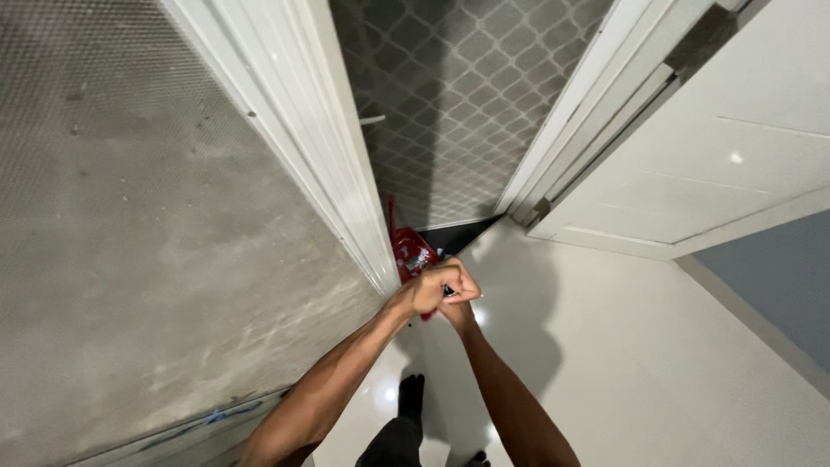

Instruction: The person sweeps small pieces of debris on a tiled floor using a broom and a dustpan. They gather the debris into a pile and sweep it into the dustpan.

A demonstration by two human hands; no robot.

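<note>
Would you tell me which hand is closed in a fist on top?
The left hand, fisted above the right hand, beside the red plastic packet.

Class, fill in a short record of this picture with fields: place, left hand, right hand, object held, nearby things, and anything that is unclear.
Place: glossy white floor at an open doorway, white door frame, grey patterned floor beyond
Left hand: left hand closed in a fist over the right
Right hand: right hand closed, mostly hidden under the left
Object held: red packet, gripped at its near end
Nearby things: grey concrete wall, person's dark-socked foot
Unclear: which hand grips the packet; what it contains
</note>
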